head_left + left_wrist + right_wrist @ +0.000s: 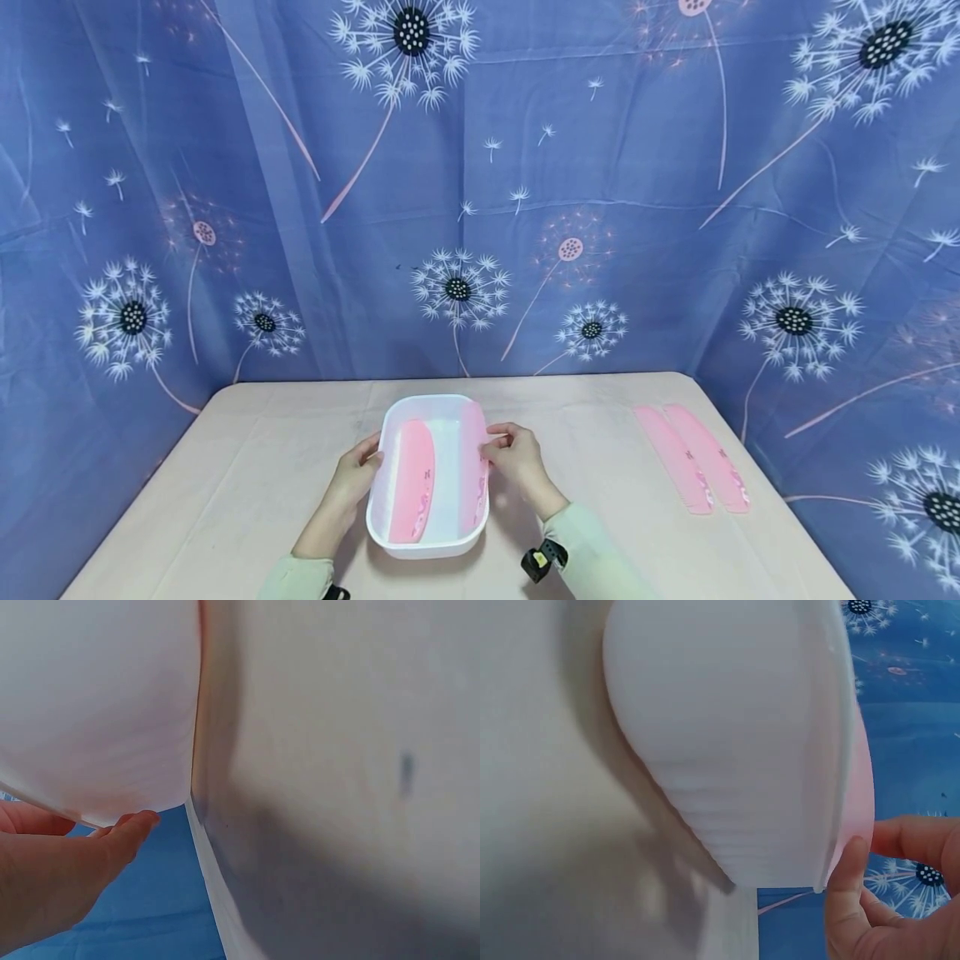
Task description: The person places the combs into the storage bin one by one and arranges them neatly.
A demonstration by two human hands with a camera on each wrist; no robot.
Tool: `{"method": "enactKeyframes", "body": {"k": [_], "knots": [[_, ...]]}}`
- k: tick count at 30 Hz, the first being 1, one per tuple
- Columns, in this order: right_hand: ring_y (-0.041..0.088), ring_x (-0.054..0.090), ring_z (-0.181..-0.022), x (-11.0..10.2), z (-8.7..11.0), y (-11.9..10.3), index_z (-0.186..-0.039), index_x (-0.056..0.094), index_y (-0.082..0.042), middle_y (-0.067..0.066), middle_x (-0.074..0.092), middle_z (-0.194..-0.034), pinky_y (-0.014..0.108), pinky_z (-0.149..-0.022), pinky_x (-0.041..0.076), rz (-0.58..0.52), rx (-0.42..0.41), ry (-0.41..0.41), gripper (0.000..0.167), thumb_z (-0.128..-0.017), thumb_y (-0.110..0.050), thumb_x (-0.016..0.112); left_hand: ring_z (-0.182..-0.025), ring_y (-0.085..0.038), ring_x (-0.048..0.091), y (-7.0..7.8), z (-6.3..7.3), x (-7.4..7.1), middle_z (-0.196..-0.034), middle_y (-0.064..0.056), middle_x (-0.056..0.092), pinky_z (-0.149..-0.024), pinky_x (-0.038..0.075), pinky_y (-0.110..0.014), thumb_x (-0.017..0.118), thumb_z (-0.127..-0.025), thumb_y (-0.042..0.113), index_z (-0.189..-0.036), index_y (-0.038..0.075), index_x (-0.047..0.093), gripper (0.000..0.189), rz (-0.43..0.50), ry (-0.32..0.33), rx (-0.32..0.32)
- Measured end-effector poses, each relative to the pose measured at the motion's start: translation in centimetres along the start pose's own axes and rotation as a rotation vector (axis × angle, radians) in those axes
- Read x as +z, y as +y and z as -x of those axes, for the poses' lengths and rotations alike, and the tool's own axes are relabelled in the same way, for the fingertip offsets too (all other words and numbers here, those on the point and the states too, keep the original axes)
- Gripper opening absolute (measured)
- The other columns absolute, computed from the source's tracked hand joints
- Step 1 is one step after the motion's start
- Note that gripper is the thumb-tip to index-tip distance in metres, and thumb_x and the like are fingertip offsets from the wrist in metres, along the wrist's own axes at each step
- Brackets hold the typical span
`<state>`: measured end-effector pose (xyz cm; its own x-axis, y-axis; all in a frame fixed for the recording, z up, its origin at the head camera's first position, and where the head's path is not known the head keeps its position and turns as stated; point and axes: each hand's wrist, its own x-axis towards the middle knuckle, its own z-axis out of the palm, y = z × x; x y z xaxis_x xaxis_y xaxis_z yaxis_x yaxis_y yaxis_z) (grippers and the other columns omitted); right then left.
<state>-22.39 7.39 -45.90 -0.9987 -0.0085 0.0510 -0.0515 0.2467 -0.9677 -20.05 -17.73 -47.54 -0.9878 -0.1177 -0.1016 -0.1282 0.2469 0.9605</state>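
A white plastic box [427,550] with rounded corners stands at the front middle of the table. My left hand [348,479] grips its left rim; in the left wrist view its fingers [135,829] lie at the box's edge. Inside, a pink comb [411,483] leans along the left part. A second pink comb [472,475] runs along the right wall, its curved edge rising above the rim in the right wrist view. My right hand [521,458] pinches this comb between thumb and finger at the right rim.
Two more pink combs, an inner one [671,454] and an outer one [708,458], lie side by side on the right of the pale table [592,517]. A blue dandelion-print curtain [525,167] surrounds the table's back and sides.
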Motion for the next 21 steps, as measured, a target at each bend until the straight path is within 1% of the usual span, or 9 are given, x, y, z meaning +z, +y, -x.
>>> {"method": "enactKeyframes", "body": {"k": [4, 7, 14, 18, 21], "knots": [[0.009, 0.051, -0.059, 0.2, -0.1, 0.4, -0.107, 0.063, 0.01, 0.004, 0.058, -0.07, 0.022, -0.053, 0.048, 0.078, -0.021, -0.011, 0.034, -0.076, 0.0, 0.071, -0.13, -0.046, 0.039, 0.0, 0.0, 0.1, -0.142, -0.029, 0.041, -0.107, 0.035, -0.055, 0.043, -0.098, 0.007, -0.144, -0.004, 0.037, 0.047, 0.002, -0.003, 0.001], [0.009, 0.049, -0.059, 0.3, -0.1, 0.5, -0.109, 0.062, 0.009, 0.002, 0.056, -0.07, 0.02, -0.052, 0.043, 0.128, -0.033, -0.015, 0.036, -0.077, -0.001, 0.072, -0.129, -0.046, 0.04, -0.1, 0.0, 0.1, -0.141, -0.03, 0.041, -0.107, 0.035, -0.055, 0.043, -0.098, 0.007, -0.144, -0.004, 0.037, 0.047, 0.004, -0.001, 0.001], [0.011, 0.05, -0.062, -0.1, 0.0, 0.7, -0.108, 0.062, 0.012, 0.006, 0.058, -0.072, 0.022, -0.054, 0.045, 0.134, -0.058, 0.018, 0.032, -0.078, 0.002, 0.069, -0.128, -0.046, 0.04, -0.1, 0.0, 0.1, -0.141, -0.029, 0.041, -0.107, 0.035, -0.055, 0.042, -0.098, 0.006, -0.144, -0.003, 0.037, 0.047, 0.014, 0.002, -0.004], [0.014, 0.051, -0.066, -0.9, -0.2, 0.7, -0.109, 0.062, 0.011, 0.008, 0.059, -0.076, 0.025, -0.059, 0.047, 0.125, -0.074, 0.017, 0.031, -0.08, 0.001, 0.067, -0.128, -0.046, 0.041, 0.0, 0.1, 0.1, -0.141, -0.029, 0.041, -0.107, 0.035, -0.055, 0.042, -0.098, 0.006, -0.144, -0.003, 0.037, 0.047, 0.016, 0.0, -0.004], [0.013, 0.052, -0.067, -1.7, -0.4, 0.8, -0.109, 0.062, 0.01, 0.009, 0.06, -0.08, 0.024, -0.061, 0.048, 0.101, -0.086, 0.015, 0.029, -0.082, 0.0, 0.066, -0.128, -0.046, 0.041, 0.0, 0.1, 0.1, -0.141, -0.029, 0.041, -0.107, 0.035, -0.055, 0.043, -0.098, 0.007, -0.144, -0.003, 0.037, 0.047, 0.011, 0.002, -0.005]]}}
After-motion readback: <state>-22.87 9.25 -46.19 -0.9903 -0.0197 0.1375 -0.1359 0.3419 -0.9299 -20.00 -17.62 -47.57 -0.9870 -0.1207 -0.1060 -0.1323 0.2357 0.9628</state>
